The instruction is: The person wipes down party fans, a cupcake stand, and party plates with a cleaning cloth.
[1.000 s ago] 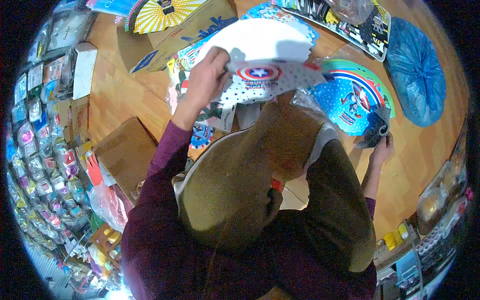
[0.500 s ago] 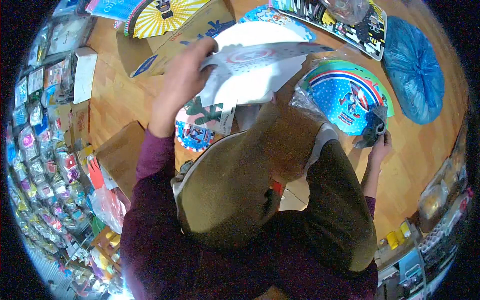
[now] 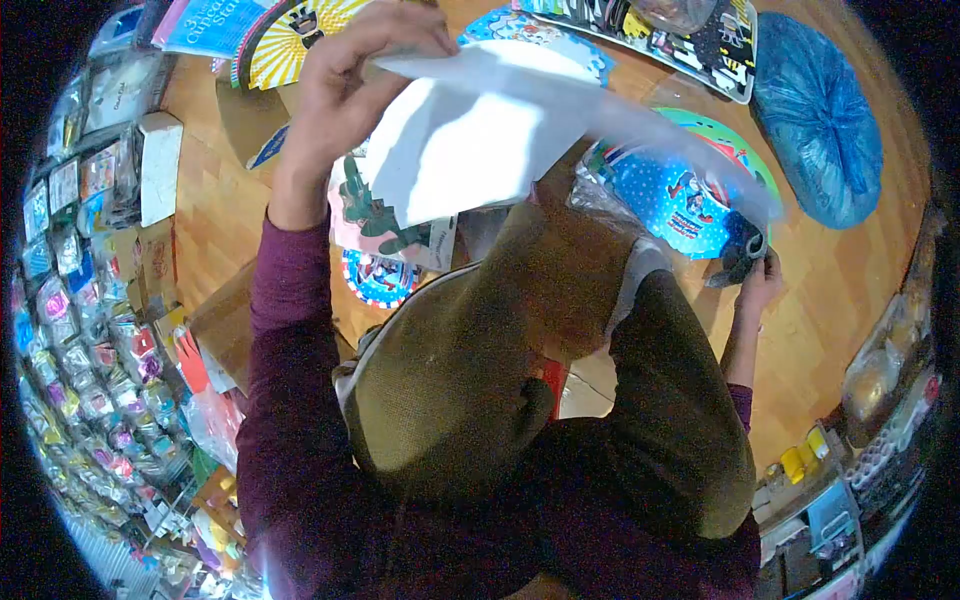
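Note:
My left hand [image 3: 345,95] pinches a thin pale sheet [image 3: 560,85] by its left end. The sheet is raised and tilted, and its far right part is smeared by motion. Below it lies a large white card [image 3: 450,150]. At right, my right hand [image 3: 760,282] grips a small dark grey piece with a pale curved mark [image 3: 741,252]; its kind cannot be made out. That hand is beside blue fan-shaped cards with a cartoon figure [image 3: 685,205], partly covered by clear plastic. A pink card with a green cactus-like print [image 3: 380,205] lies under the white card.
A knotted blue plastic bag [image 3: 825,120] lies at the upper right, beside a black-and-yellow printed pack [image 3: 690,45]. A cardboard box [image 3: 250,115] and a yellow-rayed card [image 3: 290,40] are at upper left. Many small packets [image 3: 90,350] line the left side.
My left hand has moved up and slightly left with the sheet, whose shield-like print no longer shows. The sheet now reaches over the blue cards. My right hand has barely moved.

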A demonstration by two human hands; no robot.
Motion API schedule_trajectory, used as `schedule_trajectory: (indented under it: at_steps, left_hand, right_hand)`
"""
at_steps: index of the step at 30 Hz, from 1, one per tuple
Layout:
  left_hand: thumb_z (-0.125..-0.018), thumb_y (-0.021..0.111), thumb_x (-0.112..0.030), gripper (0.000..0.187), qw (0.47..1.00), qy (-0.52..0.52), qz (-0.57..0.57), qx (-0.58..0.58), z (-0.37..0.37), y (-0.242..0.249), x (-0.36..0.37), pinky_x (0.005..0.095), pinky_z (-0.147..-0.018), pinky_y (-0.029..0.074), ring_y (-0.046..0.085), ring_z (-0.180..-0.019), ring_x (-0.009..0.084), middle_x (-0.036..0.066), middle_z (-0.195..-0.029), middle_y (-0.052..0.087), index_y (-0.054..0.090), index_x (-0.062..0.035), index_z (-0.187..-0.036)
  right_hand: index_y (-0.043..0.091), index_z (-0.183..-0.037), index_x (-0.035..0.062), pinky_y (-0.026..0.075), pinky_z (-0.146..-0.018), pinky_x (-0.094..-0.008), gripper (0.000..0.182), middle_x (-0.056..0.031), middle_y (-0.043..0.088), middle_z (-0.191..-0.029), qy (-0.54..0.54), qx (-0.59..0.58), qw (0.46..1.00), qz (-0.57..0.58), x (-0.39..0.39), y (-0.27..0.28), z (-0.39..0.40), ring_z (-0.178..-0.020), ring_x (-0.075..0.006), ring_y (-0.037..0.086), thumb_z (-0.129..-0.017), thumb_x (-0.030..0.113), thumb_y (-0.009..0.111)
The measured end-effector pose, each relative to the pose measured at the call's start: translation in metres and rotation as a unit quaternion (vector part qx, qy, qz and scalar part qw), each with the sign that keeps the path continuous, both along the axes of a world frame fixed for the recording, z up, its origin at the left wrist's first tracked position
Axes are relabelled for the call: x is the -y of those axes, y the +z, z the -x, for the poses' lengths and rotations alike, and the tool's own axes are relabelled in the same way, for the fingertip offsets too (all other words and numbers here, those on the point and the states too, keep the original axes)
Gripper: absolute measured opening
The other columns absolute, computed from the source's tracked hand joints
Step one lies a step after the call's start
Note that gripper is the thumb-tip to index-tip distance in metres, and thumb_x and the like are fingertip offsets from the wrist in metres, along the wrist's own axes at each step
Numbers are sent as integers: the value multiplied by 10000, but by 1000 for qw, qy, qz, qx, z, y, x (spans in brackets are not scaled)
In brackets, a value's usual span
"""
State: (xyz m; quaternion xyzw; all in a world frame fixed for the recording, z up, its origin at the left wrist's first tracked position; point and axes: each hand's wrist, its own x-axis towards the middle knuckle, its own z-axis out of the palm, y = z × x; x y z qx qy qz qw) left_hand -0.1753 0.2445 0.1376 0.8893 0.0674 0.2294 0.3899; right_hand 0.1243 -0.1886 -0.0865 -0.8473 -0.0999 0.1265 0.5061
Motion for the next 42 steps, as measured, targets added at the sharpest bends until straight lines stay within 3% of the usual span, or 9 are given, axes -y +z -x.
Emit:
schedule_trajectory:
  at_steps: [5, 13, 14, 18, 24, 29, 33, 37, 42]
  left_hand:
    - [-722, 626, -95, 51, 993, -85, -61, -50, -45, -12, -20, 366, -945, 277, 438, -1096, 266, 114, -1123, 526, 633, -92, -671]
    - [-701, 642, -81, 50, 983, -43, 128, -122, -27, -103, -60, 406, -976, 222, 306, -1203, 297, 169, -1253, 404, 628, -85, -653]
    - [-759, 587, -70, 50, 997, -30, 0, -68, -26, -101, -54, 373, -875, 359, 473, -1040, 248, 162, -1091, 520, 615, -57, -719]
    - [-721, 529, 81, 210, 999, 4, -24, -36, -6, -150, -69, 255, -778, 425, 565, -865, 182, 76, -882, 612, 628, -25, -873]
    - [-767, 458, 49, 267, 955, 88, 201, -198, 12, -153, -47, 262, -753, 449, 562, -847, 151, 55, -894, 606, 633, -48, -944]
    - [-797, 439, -25, 266, 800, 70, 565, -188, 3, -129, -37, 217, -634, 451, 549, -727, 95, 55, -825, 596, 595, -25, -1013]
    - [-795, 451, -13, 253, 834, 135, 499, -193, -6, -134, -41, 178, -558, 407, 509, -660, 56, 22, -800, 585, 596, -30, -1001]
    - [-780, 479, 14, 209, 939, 143, 231, -213, -10, -113, -47, 149, -512, 337, 455, -595, 21, -25, -750, 560, 590, -25, -953]
    - [-744, 426, 84, 312, 951, 49, 238, -192, -13, -64, -61, 220, -844, 338, 455, -986, 118, 39, -1012, 508, 502, -27, -1025]
  right_hand:
    - [560, -966, -46, 424, -748, -256, 223, -82, 593, -899, 11, 17, 999, 24, -1, 0, 0, -821, -140, 541, -774, -9, 453]
    - [549, -998, -31, 415, -773, -264, 263, -84, 583, -931, 17, 16, 999, 22, 1, -1, 2, -859, -146, 538, -772, -42, 416]
    - [548, -997, -34, 413, -775, -265, 261, -86, 583, -932, 20, 22, 999, 29, 1, 1, 3, -861, -148, 538, -771, -39, 418]
    - [545, -994, -42, 410, -782, -266, 260, -91, 579, -942, 18, 32, 998, 46, 7, -10, -3, -869, -152, 536, -763, -32, 426]
    - [545, -995, -48, 400, -795, -262, 259, -97, 573, -962, 7, 4, 1000, 20, -6, 3, 9, -884, -160, 531, -763, -23, 434]
    - [528, -1020, -69, 410, -813, -284, 286, -147, 580, -951, -1, 28, 999, 44, 0, 1, 3, -891, -197, 552, -746, -38, 451]
    - [540, -1004, -54, 414, -807, -288, 276, -145, 587, -949, -17, 1, 1000, 14, -1, -1, 4, -886, -203, 559, -742, -39, 455]
    - [542, -1014, -43, 417, -804, -293, 284, -155, 589, -936, 8, 16, 999, 31, -1, -1, 3, -891, -206, 560, -747, -39, 446]
    - [560, -956, -50, 408, -763, -255, 214, -92, 586, -892, 4, 23, 1000, -2, 6, -7, 0, -831, -144, 540, -774, -27, 449]
